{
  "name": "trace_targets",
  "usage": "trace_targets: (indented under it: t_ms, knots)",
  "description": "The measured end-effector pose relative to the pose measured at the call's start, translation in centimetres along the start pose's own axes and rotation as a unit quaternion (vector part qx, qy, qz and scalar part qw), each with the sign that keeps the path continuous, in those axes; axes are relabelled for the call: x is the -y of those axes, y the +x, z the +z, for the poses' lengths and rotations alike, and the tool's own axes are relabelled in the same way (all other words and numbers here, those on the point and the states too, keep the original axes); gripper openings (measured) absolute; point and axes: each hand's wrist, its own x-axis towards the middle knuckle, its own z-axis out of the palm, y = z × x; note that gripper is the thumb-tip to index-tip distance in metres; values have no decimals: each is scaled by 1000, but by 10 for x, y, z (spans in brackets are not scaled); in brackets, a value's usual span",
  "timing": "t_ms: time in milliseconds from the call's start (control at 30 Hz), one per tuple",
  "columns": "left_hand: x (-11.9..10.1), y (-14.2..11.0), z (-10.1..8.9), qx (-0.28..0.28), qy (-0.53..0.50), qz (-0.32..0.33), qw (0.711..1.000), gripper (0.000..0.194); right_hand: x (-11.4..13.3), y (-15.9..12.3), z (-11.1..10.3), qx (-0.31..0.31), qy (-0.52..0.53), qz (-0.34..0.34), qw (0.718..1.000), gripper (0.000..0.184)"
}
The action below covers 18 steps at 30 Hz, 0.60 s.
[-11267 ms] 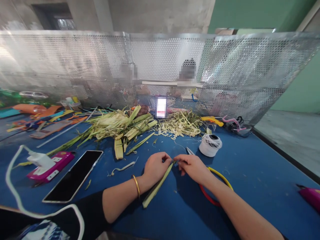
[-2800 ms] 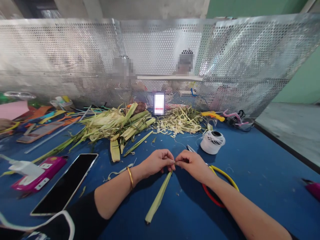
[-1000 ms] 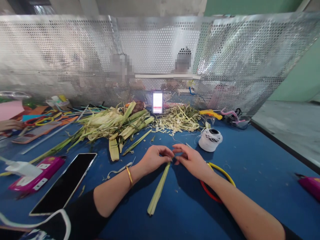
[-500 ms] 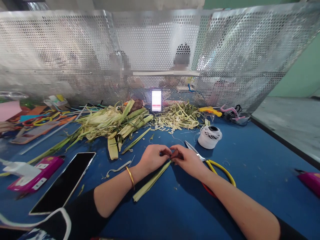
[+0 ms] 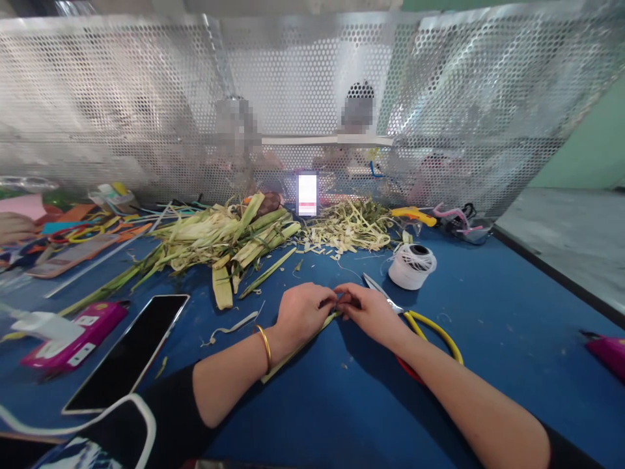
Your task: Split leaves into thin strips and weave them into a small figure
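My left hand (image 5: pixel 303 316), with a gold bangle at its wrist, is closed over the upper end of a pale green leaf strip (image 5: pixel 321 329). The strip slants down to the left and is mostly hidden beneath that hand and wrist. Fingertips of my right hand (image 5: pixel 370 314) are pinched together at the strip's tip, touching or nearly touching the left fingers. What exactly lies in this pinch is too small to make out. Scissors (image 5: pixel 436 326) with yellow and red handles lie partly under my right forearm. Just beyond them stands a spool of white thread (image 5: pixel 410 268).
Leaf strips (image 5: pixel 195 241) and shredded trimmings (image 5: pixel 354 231) are heaped along a perforated metal screen (image 5: pixel 303 78). At left lie a phone (image 5: pixel 127 352), a magenta power strip (image 5: pixel 92 329) and a white cable (image 5: pixel 146 423). Another person's hand (image 5: pixel 17 228) shows at far left.
My left hand has turned and lowered over the leaf strip, covering more of it. The right hand stays pinched at the tip. The whole view has shifted slightly.
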Motion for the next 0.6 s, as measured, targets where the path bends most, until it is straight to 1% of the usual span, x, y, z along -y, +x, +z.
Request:
trace_targets:
  t_ms: [100,267,367,467,600]
  knots:
    - [1,0,0,-29,-42,14,999,14,-1,1,0,2,23,2,1000,21]
    - [2,0,0,-50,-103,31,993,10,-3,3,0,-32,35,-7,999,16]
    - [2,0,1,-62,-126,35,989,9,-3,4,-1,-42,31,-9,999,3]
    - [2,0,0,-71,-136,28,988,9,-4,4,-2,-45,22,-17,999,14]
    - [4,1,-2,-76,-138,12,987,9,-5,4,-5,-52,39,-12,998,13]
